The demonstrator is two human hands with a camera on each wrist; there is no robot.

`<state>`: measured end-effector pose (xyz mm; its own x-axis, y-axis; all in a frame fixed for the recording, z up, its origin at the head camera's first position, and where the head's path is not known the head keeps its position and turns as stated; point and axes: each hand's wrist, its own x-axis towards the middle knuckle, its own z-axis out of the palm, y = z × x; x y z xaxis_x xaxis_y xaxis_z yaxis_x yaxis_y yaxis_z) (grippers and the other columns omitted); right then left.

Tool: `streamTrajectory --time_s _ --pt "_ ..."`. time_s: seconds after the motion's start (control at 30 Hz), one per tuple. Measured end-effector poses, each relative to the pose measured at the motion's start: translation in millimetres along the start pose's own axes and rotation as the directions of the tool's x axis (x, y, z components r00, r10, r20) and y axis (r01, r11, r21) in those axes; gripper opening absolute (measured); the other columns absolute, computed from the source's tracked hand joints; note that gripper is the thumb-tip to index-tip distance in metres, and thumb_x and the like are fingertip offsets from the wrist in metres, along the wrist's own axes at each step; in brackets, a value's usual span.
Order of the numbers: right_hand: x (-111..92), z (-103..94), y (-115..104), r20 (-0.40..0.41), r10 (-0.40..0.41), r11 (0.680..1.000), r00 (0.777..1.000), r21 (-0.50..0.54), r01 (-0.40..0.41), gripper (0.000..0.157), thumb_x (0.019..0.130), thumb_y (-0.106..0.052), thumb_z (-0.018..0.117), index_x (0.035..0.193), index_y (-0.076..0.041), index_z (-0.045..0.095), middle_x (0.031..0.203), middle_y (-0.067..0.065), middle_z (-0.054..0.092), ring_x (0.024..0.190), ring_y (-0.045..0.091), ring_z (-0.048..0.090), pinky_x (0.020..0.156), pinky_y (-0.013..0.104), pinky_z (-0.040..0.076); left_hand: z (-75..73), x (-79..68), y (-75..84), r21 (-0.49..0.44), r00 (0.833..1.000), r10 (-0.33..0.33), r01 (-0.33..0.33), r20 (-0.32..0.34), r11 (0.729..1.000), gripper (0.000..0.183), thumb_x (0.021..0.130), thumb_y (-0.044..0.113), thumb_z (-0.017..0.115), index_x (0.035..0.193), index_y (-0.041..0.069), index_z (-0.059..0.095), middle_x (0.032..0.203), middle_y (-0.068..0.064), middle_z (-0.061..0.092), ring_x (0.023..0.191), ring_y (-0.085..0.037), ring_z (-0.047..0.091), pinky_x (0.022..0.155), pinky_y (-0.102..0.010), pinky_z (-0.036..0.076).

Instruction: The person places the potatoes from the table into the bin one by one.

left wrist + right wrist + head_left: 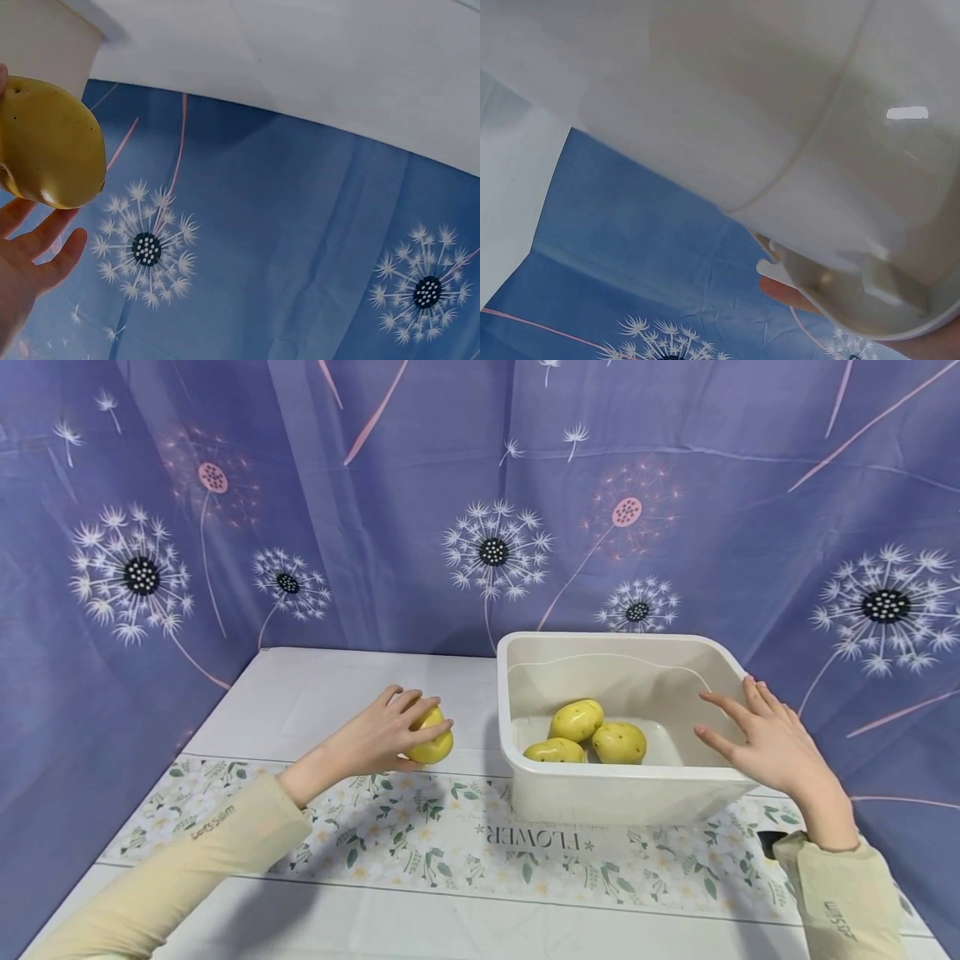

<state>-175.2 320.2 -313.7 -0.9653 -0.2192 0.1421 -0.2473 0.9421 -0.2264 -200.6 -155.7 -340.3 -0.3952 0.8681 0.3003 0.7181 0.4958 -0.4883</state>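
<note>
A yellow potato (431, 737) is in my left hand (390, 731), gripped between the thumb and fingers to the left of the bin; in the left wrist view, this potato (52, 142) shows smooth skin with small dark specks. My right hand (776, 743) rests at the right rim of a pale plastic bin (630, 797). Its fingers are spread, with two reaching over the inside and others beyond the rim. In the right wrist view, a finger (787, 294) shows outside the bin's lip. Three potatoes (618, 743) lie together on the bin floor, toward its left.
Under the bin is a white table (375, 918) with a floral printed strip (435, 852) bearing the word FLOWER. A blue-purple dandelion-patterned curtain (405, 543) hangs behind and along both sides. A small black object (770, 843) shows beside the right cuff.
</note>
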Motion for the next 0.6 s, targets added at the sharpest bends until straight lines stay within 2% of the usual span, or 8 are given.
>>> streamTrajectory --time_s 0.2,0.6 --pt "-0.7 -0.7 -0.3 -0.001 0.007 1.000 1.000 0.005 -0.007 0.057 0.088 -0.046 0.046 0.134 -0.013 0.038 0.142 0.035 0.001 0.132 0.049 -0.003 0.095 0.070 0.006 -6.0 10.0 -5.9 0.017 0.999 0.000 0.001 -0.055 1.000 0.073 0.058 0.053 0.074 0.121 0.023 0.050 0.116 -0.013 0.052 0.097 -0.029 0.052 0.079 -0.042 0.044" --pt "0.3 -0.9 -1.1 0.007 0.011 1.000 1.000 0.009 -0.011 0.058 0.088 -0.047 0.045 0.135 -0.013 0.037 0.143 0.034 -0.001 0.132 0.049 -0.003 0.095 0.070 0.006 -15.8 23.0 -16.1 -0.009 0.996 -0.003 0.002 -0.086 1.000 0.072 0.058 0.048 0.076 0.121 0.021 0.051 0.115 -0.014 0.054 0.098 -0.030 0.053 0.080 -0.043 0.045"
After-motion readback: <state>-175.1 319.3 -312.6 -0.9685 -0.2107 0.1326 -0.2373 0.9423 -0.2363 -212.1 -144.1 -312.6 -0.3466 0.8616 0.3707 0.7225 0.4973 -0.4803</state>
